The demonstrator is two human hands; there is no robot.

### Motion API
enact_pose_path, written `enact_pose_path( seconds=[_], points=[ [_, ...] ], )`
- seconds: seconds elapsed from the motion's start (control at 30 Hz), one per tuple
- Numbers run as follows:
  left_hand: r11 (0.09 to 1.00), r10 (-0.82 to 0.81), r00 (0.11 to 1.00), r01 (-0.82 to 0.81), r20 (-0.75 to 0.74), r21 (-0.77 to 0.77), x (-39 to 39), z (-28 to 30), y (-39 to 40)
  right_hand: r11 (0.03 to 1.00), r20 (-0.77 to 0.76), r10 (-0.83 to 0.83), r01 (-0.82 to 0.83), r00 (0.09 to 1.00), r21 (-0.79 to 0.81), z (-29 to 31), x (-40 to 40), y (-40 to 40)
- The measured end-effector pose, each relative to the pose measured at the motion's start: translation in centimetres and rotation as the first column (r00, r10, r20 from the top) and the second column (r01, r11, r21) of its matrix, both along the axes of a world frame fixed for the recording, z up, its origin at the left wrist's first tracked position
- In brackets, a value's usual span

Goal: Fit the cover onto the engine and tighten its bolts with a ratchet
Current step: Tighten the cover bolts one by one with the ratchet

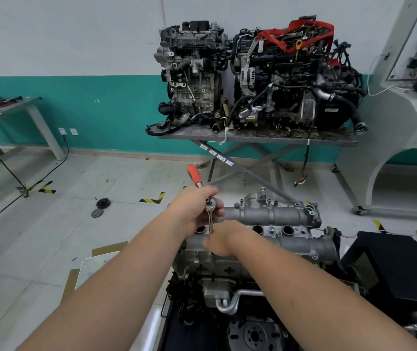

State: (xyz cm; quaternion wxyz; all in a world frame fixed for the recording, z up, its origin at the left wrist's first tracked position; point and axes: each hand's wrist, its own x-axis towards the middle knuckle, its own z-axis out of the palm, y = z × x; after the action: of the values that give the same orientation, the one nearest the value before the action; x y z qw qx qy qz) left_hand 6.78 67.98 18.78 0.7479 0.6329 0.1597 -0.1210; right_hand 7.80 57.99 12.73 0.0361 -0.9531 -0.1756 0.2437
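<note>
The grey aluminium cover (pixel 278 214) sits on top of the engine (pixel 227 272) in front of me. A ratchet (pixel 197 181) with a red-orange handle stands over the cover's left end, its handle pointing up and away and its extension bar pointing down. My left hand (pixel 197 206) grips the ratchet at its head. My right hand (pixel 222 239) curls around the bottom of the extension bar, low against the cover. The socket and the bolt under it are hidden by my fingers.
Two more engines (pixel 253 77) stand on a scissor-leg metal table (pixel 258 136) ahead. A grey bench (pixel 12 107) stands at the left, a white cabinet (pixel 392 122) at the right. Two pulleys (pixel 101 207) and a black cable (pixel 0 160) lie on the floor. A black box (pixel 392 262) stands beside the engine.
</note>
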Motion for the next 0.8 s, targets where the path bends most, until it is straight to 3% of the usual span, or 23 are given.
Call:
enact_pose_path(
  seconds=[0.1, 0.17, 0.23, 0.37, 0.43, 0.47, 0.5, 0.53, 0.6, 0.63, 0.7, 0.77, 0.8],
  points=[
    [0.914, -0.230, 0.973, 0.229, -0.037, 0.335, -0.2, 1.6, 0.8, 1.000, -0.010, 0.002, -0.002, 1.000, 0.001, 0.0, -0.1, -0.1],
    [0.706, -0.351, 0.933, 0.321, -0.082, 0.631, -0.2, 2.6, 1.0, 1.000, -0.022, 0.009, -0.009, 1.000, 0.001, -0.1, -0.3, 0.0],
    [0.451, -0.433, 0.896, 0.312, -0.101, 0.836, -0.1, 3.4, 0.7, 1.000, -0.025, -0.012, 0.012, 1.000, 0.007, 0.0, -0.3, 0.0],
    [0.040, -0.583, 0.808, 0.138, -0.089, 0.990, -0.3, 3.5, -0.6, 0.999, -0.022, -0.026, 0.027, 0.999, 0.041, 0.0, -0.4, -0.1],
    [-0.184, -0.648, 0.759, -0.071, -0.067, 0.980, -0.7, 2.6, -0.8, 0.996, -0.018, -0.017, 0.018, 1.000, 0.082, 0.5, -0.5, -0.2],
    [-0.241, -0.690, 0.723, -0.211, -0.015, 0.947, -0.9, 1.8, -0.8, 0.994, -0.003, -0.004, 0.005, 1.000, 0.108, 0.6, -0.5, -0.3],
    [-0.224, -0.738, 0.670, -0.354, 0.080, 0.908, -1.3, 1.0, -0.6, 0.986, 0.015, -0.004, 0.002, 1.000, 0.168, 1.0, -0.7, -0.3],
    [-0.145, -0.777, 0.596, -0.484, 0.203, 0.863, -1.7, 0.0, -0.3, 0.978, 0.018, -0.008, 0.004, 1.000, 0.209, 1.0, -0.9, -0.5],
    [0.063, -0.768, 0.447, -0.660, 0.459, 0.748, -2.2, -2.0, -0.1, 0.950, -0.014, -0.075, 0.076, 0.997, 0.303, 1.1, -1.5, -1.0],
    [0.171, -0.707, 0.416, -0.685, 0.572, 0.709, -2.2, -3.0, -0.2, 0.926, -0.045, -0.128, 0.135, 0.991, 0.352, 1.0, -1.5, -1.2],
    [0.436, -0.506, 0.482, -0.572, 0.715, 0.695, -2.4, -4.3, -1.1, 0.847, -0.146, -0.239, 0.279, 0.960, 0.453, 1.0, -1.6, -1.1],
    [0.733, -0.271, 0.597, -0.381, 0.755, 0.564, -2.5, -5.0, -2.0, 0.892, -0.165, -0.233, 0.278, 0.958, 0.356, 1.6, -1.5, -0.6],
    [0.833, -0.162, 0.635, -0.323, 0.756, 0.450, -2.5, -5.1, -2.3, 0.923, -0.141, -0.204, 0.239, 0.969, 0.302, 2.0, -1.6, -0.5]
  ],
)
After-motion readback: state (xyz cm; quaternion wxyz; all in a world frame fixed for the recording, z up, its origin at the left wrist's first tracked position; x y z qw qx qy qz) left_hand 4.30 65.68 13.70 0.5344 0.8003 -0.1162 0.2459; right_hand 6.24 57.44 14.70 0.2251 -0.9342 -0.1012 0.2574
